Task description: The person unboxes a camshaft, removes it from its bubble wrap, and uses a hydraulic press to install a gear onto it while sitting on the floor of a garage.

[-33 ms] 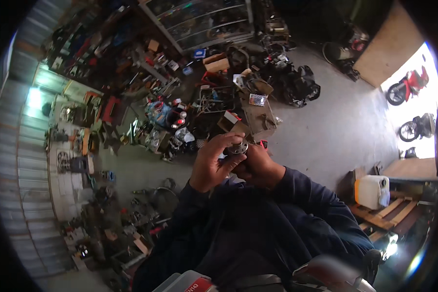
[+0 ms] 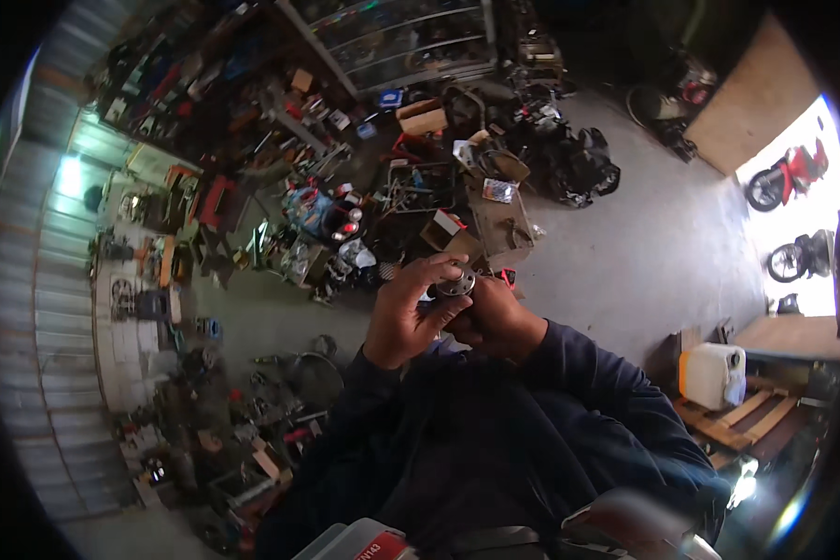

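Just in front of my body, my left hand is closed around a round metal flanged part. Small holes run around its flat upper face. The thumb lies along the near side and the fingers wrap over the far side. Pressed up against it from the right, my right hand is curled into a grip. Its fingers are mostly hidden below the part, so I cannot see what they hold. Both dark sleeves reach in from the lower edge.
Beyond my hands, the floor carries cardboard boxes, a black engine-like part and loose parts. A cluttered bench runs along the left. A white jerrycan stands on a wooden pallet at right, near a red motorcycle.
The surroundings sit slightly farther right and lower in the picture, as the view has tilted a little. Both hands keep the same hold and place.
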The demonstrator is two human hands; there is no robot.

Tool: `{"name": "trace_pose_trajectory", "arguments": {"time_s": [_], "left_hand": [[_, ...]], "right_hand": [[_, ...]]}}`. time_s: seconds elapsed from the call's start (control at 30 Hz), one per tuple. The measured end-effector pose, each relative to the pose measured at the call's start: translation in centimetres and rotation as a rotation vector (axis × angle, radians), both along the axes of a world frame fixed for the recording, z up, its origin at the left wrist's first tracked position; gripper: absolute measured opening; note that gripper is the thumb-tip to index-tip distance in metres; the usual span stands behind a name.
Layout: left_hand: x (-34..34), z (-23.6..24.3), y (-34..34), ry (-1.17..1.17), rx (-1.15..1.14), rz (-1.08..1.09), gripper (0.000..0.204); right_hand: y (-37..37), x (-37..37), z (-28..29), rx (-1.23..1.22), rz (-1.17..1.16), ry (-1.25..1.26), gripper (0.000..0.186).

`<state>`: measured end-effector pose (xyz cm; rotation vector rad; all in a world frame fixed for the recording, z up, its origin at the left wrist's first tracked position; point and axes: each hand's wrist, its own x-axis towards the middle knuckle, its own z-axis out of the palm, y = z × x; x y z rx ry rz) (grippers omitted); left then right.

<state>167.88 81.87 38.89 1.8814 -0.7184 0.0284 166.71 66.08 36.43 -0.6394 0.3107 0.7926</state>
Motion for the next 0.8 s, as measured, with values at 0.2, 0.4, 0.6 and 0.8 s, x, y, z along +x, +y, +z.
{"name": "trace_pose_trajectory", "arguments": {"time_s": [0.2, 0.4, 0.6, 0.8], "left_hand": [[-3.5, -0.3, 2.5, -0.066, -0.193, 0.248, 0.049], [-6.8, 0.3, 7.7, -0.163, -0.250, 0.434, 0.071], [-8.9, 1.0, 15.9, -0.200, -0.274, 0.523, 0.075], [-11.3, 1.0, 25.2, -0.191, -0.430, 0.538, 0.071]], "right_hand": [[2.1, 0.3, 1.1, -0.113, 0.275, -0.308, 0.028], [8.0, 1.0, 0.0, 0.284, 0.318, -0.147, 0.030], [15.6, -0.2, 0.5, 0.332, 0.378, -0.250, 0.036], [25.0, -1.2, 1.1, 0.231, 0.417, -0.420, 0.046]]}}
